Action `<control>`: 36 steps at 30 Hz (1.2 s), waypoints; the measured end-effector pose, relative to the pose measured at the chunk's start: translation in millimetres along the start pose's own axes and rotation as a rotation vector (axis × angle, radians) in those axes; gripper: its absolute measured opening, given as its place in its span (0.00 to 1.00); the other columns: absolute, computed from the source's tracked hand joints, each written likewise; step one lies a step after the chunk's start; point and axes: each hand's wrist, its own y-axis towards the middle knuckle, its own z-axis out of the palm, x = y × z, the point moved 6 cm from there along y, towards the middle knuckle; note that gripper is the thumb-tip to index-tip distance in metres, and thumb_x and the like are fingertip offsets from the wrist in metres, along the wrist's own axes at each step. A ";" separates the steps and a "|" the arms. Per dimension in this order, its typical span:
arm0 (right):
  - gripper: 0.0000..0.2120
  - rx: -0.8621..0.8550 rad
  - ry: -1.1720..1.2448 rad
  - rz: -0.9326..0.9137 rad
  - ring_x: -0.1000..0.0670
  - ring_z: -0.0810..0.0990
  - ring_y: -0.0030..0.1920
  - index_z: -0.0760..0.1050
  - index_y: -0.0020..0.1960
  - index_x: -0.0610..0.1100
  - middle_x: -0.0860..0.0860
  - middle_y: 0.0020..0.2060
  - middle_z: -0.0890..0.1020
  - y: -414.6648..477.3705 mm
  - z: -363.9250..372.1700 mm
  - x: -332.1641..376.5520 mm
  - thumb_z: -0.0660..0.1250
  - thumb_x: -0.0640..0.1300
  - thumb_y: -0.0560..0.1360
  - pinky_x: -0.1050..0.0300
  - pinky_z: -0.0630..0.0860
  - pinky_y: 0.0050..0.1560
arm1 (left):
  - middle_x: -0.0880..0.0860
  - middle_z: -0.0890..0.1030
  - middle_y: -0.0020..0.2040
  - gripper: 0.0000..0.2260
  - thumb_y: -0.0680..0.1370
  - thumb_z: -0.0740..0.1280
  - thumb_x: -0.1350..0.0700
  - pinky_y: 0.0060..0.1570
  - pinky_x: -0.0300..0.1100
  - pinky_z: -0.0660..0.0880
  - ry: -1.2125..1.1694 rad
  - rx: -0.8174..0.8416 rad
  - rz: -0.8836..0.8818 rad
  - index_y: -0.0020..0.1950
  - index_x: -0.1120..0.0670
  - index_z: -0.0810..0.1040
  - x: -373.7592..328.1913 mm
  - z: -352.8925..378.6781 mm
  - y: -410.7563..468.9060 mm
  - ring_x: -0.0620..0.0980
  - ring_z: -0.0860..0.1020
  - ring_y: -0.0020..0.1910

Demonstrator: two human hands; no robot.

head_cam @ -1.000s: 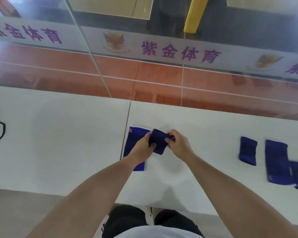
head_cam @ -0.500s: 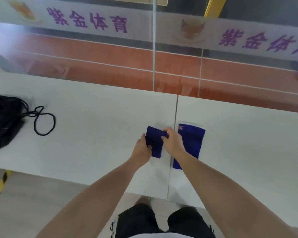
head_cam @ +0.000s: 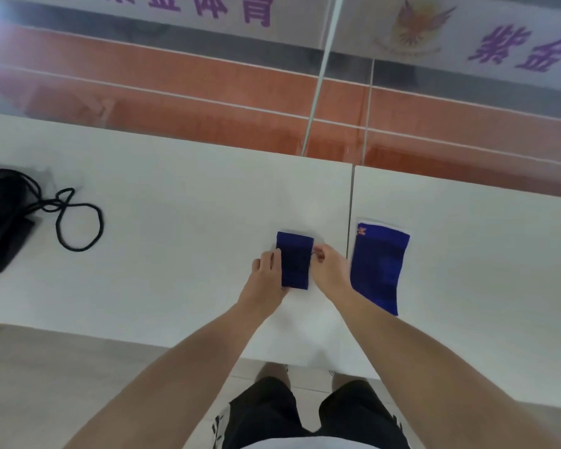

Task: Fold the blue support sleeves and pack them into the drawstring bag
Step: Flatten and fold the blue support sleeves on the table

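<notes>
1. Head view shows the folded blue sleeve [head_cam: 294, 260] lying on the white bench [head_cam: 175, 196], pinched from both sides: the left hand [head_cam: 266, 273] pinches its left edge and the right hand [head_cam: 329, 270] pinches its right edge, fingers pressed together on the fabric.
2. To the right of the right grip, just beside it, a second blue sleeve [head_cam: 378, 270] lies flat and unfolded across the bench seam; it looks like the next one to fold.
3. Far to the left of the left grip, well apart, sits the black drawstring bag [head_cam: 0, 222], its cord [head_cam: 78, 218] looped loose on the bench toward the hands.
4. For a good finish to this step, I judge both grips should hold the layers squarely together so the fold does not spring open when lifted.
5. The bag mouth is not visible from here, so one hand will likely need to open it while the other carries the sleeve.
6. The loose cord could snag a sleeve on the way in; carry the sleeve over it rather than dragging it across.
</notes>
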 end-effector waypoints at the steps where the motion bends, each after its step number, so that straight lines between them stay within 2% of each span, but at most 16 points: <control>1: 0.12 0.000 0.009 0.008 0.47 0.80 0.51 0.76 0.63 0.45 0.49 0.52 0.82 -0.5 0.2 -0.2 0.60 0.43 0.82 0.57 0.75 0.52 | 0.57 0.70 0.65 0.27 0.79 0.63 0.49 0.57 0.46 0.71 0.047 -0.003 0.036 0.73 0.60 0.62 -0.5 1.0 -1.5 0.54 0.70 0.59; 4: 0.10 -0.006 0.006 0.022 0.48 0.80 0.49 0.77 0.59 0.44 0.49 0.49 0.82 -4.5 -2.7 -2.0 0.61 0.44 0.81 0.57 0.76 0.48 | 0.57 0.68 0.67 0.22 0.80 0.61 0.53 0.59 0.46 0.70 0.057 0.033 0.056 0.73 0.58 0.66 0.8 3.9 -5.5 0.56 0.70 0.60; 5: 0.09 -0.010 -0.010 0.017 0.48 0.80 0.47 0.77 0.57 0.43 0.48 0.47 0.82 -6.0 -5.5 -2.2 0.61 0.44 0.81 0.56 0.77 0.47 | 0.56 0.69 0.67 0.24 0.79 0.64 0.53 0.59 0.47 0.73 0.001 0.040 0.029 0.73 0.57 0.65 1.1 0.4 -7.3 0.56 0.71 0.59; 7: 0.07 -0.026 -0.030 0.004 0.48 0.80 0.43 0.76 0.53 0.43 0.48 0.44 0.82 -9.3 -15.5 -2.0 0.61 0.44 0.81 0.55 0.79 0.44 | 0.55 0.68 0.65 0.32 0.75 0.71 0.48 0.53 0.47 0.77 -0.025 -0.001 -0.005 0.74 0.55 0.61 -0.7 -12.7 -11.8 0.55 0.71 0.54; 9: 0.06 -0.041 -0.020 0.003 0.48 0.80 0.42 0.75 0.49 0.44 0.49 0.42 0.81 -13.4 -30.8 -2.0 0.61 0.44 0.81 0.54 0.80 0.43 | 0.53 0.68 0.65 0.34 0.72 0.71 0.44 0.51 0.48 0.78 0.007 -0.057 0.010 0.72 0.54 0.62 -6.3 -28.1 -12.8 0.55 0.70 0.56; 11: 0.06 -0.051 -0.028 -0.005 0.49 0.80 0.39 0.75 0.47 0.45 0.49 0.39 0.80 -18.8 -48.9 -3.3 0.62 0.44 0.81 0.53 0.80 0.41 | 0.52 0.72 0.63 0.26 0.74 0.67 0.43 0.54 0.48 0.76 0.030 -0.067 0.040 0.68 0.54 0.68 -17.6 -42.7 -9.3 0.55 0.70 0.58; 13: 0.07 -0.056 -0.068 -0.016 0.50 0.80 0.37 0.74 0.44 0.46 0.50 0.37 0.80 -24.6 -70.0 -8.9 0.62 0.46 0.80 0.52 0.80 0.38 | 0.51 0.76 0.56 0.15 0.79 0.61 0.46 0.53 0.47 0.74 0.099 -0.046 0.079 0.60 0.54 0.74 -38.8 -56.1 -1.7 0.54 0.72 0.56; 15: 0.09 -0.037 -0.129 -0.007 0.50 0.78 0.35 0.73 0.42 0.47 0.50 0.36 0.80 -30.9 -92.9 -21.5 0.61 0.47 0.80 0.53 0.78 0.35 | 0.52 0.78 0.51 0.12 0.81 0.56 0.50 0.47 0.46 0.74 0.160 0.003 0.111 0.53 0.55 0.76 -70.7 -63.2 7.0 0.54 0.75 0.51; 18: 0.12 -0.014 -0.197 0.061 0.49 0.78 0.37 0.73 0.42 0.46 0.49 0.37 0.79 -43.1 -133.8 -59.3 0.57 0.51 0.80 0.52 0.78 0.38 | 0.52 0.79 0.44 0.17 0.82 0.53 0.49 0.40 0.46 0.75 0.084 0.152 0.002 0.46 0.54 0.78 -121.1 -64.3 16.4 0.53 0.78 0.43; 23: 0.12 -0.072 -0.161 0.155 0.42 0.80 0.45 0.72 0.43 0.46 0.46 0.44 0.80 -75.8 -228.7 -151.5 0.56 0.51 0.76 0.55 0.75 0.42 | 0.53 0.79 0.42 0.16 0.79 0.52 0.50 0.41 0.47 0.75 0.158 0.277 0.021 0.38 0.53 0.74 -244.0 -45.1 20.5 0.54 0.77 0.40; 26: 0.11 -0.113 -0.138 0.203 0.41 0.80 0.43 0.71 0.41 0.45 0.43 0.45 0.81 -96.7 -289.7 -215.2 0.56 0.51 0.74 0.54 0.73 0.41 | 0.55 0.78 0.40 0.14 0.77 0.54 0.51 0.38 0.46 0.72 0.166 0.267 0.060 0.34 0.54 0.70 -325.7 -30.3 15.6 0.57 0.77 0.40; 28: 0.12 -0.131 -0.118 0.237 0.41 0.80 0.44 0.72 0.42 0.44 0.43 0.45 0.80 -109.4 -329.8 -258.0 0.56 0.51 0.74 0.53 0.73 0.41 | 0.56 0.79 0.40 0.12 0.76 0.57 0.53 0.37 0.45 0.70 0.174 0.258 0.087 0.35 0.56 0.71 -380.5 -20.3 12.9 0.58 0.76 0.39; 30: 0.13 -0.160 -0.106 0.264 0.41 0.80 0.44 0.73 0.43 0.43 0.45 0.43 0.79 -124.0 -367.9 -297.5 0.56 0.51 0.74 0.54 0.73 0.41 | 0.59 0.80 0.46 0.11 0.77 0.58 0.53 0.41 0.44 0.70 0.203 0.267 0.120 0.39 0.57 0.73 -432.4 -8.8 13.2 0.59 0.75 0.41; 33: 0.12 -0.202 -0.078 0.299 0.43 0.79 0.41 0.71 0.42 0.43 0.46 0.41 0.78 -144.2 -419.2 -351.4 0.57 0.51 0.75 0.55 0.72 0.38 | 0.58 0.81 0.51 0.14 0.81 0.56 0.53 0.47 0.47 0.75 0.241 0.281 0.177 0.49 0.58 0.80 -503.9 10.2 17.4 0.59 0.79 0.50; 36: 0.11 -0.239 -0.053 0.335 0.45 0.79 0.42 0.72 0.44 0.44 0.47 0.42 0.79 -157.9 -459.7 -395.8 0.58 0.50 0.75 0.54 0.74 0.39 | 0.57 0.81 0.56 0.13 0.81 0.56 0.57 0.51 0.49 0.76 0.275 0.284 0.255 0.55 0.58 0.80 -562.2 28.5 21.1 0.59 0.79 0.55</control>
